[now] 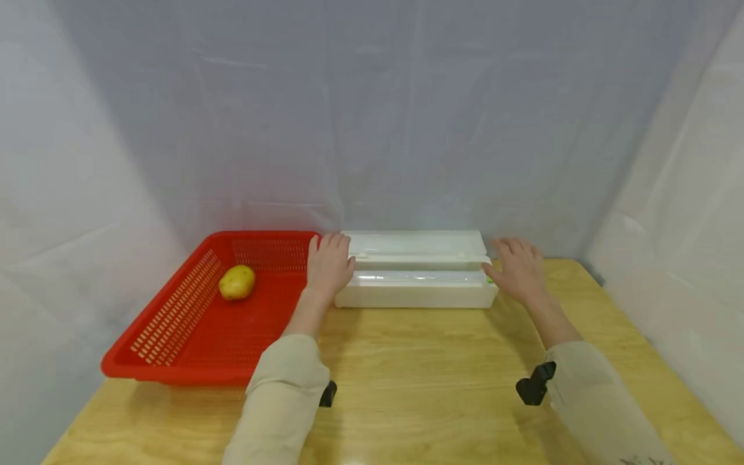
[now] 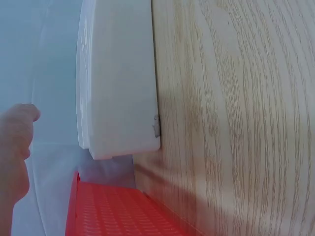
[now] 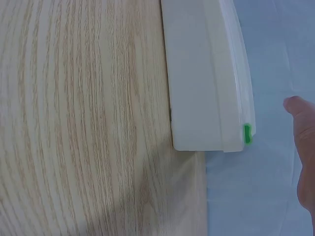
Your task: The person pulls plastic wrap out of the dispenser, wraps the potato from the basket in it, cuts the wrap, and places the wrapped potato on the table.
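Note:
A long white cling film dispenser box [image 1: 416, 297] stands at the back of the table, its lid [image 1: 415, 243] tipped back. Inside lies a shiny roll of clear film [image 1: 418, 276]. My left hand [image 1: 329, 263] hovers by the box's left end, fingers extended and holding nothing; the left wrist view shows its thumb side apart from the box wall [image 2: 123, 78]. Off the right end is my right hand [image 1: 519, 268], its fingers loosely spread and nothing in them. A small green piece [image 3: 247, 133] sits at the box's right end, a gap away from the right thumb [image 3: 295, 105].
To the left, a red plastic basket [image 1: 174, 373] with slotted walls holds a yellow potato [image 1: 237, 282]. The basket's back right corner reaches close to the box and my left hand. Pale sheeting [image 1: 383, 129] hangs behind and at both sides of the wooden table [image 1: 418, 374].

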Action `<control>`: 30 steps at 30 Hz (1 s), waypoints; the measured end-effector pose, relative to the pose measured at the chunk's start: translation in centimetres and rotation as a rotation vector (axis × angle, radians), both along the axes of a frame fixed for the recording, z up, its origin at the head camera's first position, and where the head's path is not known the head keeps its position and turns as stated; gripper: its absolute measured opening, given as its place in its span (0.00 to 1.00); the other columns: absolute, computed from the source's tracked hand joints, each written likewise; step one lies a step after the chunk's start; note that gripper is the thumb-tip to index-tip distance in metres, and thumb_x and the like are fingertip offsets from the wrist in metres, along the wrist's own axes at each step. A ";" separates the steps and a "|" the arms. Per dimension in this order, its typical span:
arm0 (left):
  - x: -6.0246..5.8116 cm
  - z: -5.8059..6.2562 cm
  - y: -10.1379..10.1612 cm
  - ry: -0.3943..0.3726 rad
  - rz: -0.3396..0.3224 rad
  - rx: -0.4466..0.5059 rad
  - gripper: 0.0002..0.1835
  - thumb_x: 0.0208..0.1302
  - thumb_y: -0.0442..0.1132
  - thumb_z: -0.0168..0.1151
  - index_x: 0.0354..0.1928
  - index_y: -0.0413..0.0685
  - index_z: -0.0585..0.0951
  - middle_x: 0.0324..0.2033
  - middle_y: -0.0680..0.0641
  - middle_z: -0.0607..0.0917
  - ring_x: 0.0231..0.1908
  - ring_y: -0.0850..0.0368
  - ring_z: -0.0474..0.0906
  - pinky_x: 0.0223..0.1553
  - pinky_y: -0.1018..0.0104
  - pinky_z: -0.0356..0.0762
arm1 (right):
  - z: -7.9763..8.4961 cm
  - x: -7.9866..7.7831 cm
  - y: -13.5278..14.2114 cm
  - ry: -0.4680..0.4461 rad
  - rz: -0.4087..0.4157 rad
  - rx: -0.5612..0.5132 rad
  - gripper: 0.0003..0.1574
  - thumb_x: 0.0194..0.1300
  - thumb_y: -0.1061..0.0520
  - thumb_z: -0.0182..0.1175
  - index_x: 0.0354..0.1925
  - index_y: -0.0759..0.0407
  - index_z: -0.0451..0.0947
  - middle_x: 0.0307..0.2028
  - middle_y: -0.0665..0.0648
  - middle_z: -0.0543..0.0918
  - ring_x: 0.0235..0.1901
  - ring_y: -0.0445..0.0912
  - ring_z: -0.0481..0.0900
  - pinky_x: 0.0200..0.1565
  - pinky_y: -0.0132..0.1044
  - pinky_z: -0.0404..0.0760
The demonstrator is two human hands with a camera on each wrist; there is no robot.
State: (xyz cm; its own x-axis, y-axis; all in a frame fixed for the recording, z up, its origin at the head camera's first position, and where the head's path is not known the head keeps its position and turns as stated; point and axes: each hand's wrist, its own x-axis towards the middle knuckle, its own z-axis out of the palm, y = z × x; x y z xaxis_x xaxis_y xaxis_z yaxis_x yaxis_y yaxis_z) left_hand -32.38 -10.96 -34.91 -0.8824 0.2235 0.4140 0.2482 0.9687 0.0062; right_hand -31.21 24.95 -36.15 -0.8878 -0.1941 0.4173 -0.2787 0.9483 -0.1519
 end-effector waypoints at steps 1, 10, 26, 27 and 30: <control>-0.1 0.0 0.2 0.022 -0.011 -0.003 0.20 0.63 0.43 0.55 0.53 0.40 0.74 0.52 0.42 0.78 0.57 0.46 0.67 0.63 0.49 0.54 | 0.0 0.0 0.0 0.004 0.008 0.003 0.33 0.64 0.48 0.56 0.60 0.66 0.67 0.58 0.69 0.68 0.59 0.64 0.61 0.58 0.65 0.55; -0.6 -1.2 1.4 0.033 -0.139 -0.016 0.11 0.58 0.38 0.59 0.41 0.40 0.80 0.37 0.42 0.84 0.41 0.43 0.77 0.50 0.51 0.69 | -0.3 -0.2 -0.4 -0.034 0.103 0.089 0.26 0.62 0.51 0.58 0.54 0.65 0.74 0.53 0.68 0.74 0.56 0.64 0.66 0.54 0.64 0.61; -1.0 -2.0 3.9 -0.038 -0.251 -0.116 0.14 0.58 0.41 0.60 0.45 0.43 0.80 0.41 0.43 0.83 0.45 0.45 0.78 0.50 0.53 0.70 | -1.0 -0.9 -3.0 -0.097 0.189 0.069 0.23 0.63 0.51 0.57 0.51 0.65 0.76 0.49 0.66 0.78 0.51 0.62 0.72 0.54 0.59 0.67; -1.0 -2.0 4.1 -0.054 -0.255 -0.119 0.14 0.59 0.41 0.59 0.46 0.43 0.80 0.42 0.44 0.83 0.46 0.45 0.77 0.51 0.53 0.70 | -1.0 -0.9 -3.2 -0.097 0.192 0.070 0.22 0.63 0.51 0.57 0.51 0.64 0.77 0.49 0.66 0.78 0.51 0.62 0.73 0.53 0.58 0.67; -1.0 -2.2 4.6 -0.097 -0.266 -0.122 0.14 0.61 0.41 0.58 0.48 0.44 0.79 0.44 0.44 0.83 0.48 0.46 0.76 0.53 0.52 0.68 | -1.1 -1.0 -3.7 -0.077 0.209 0.082 0.22 0.62 0.51 0.58 0.49 0.64 0.77 0.48 0.65 0.79 0.50 0.61 0.74 0.51 0.57 0.70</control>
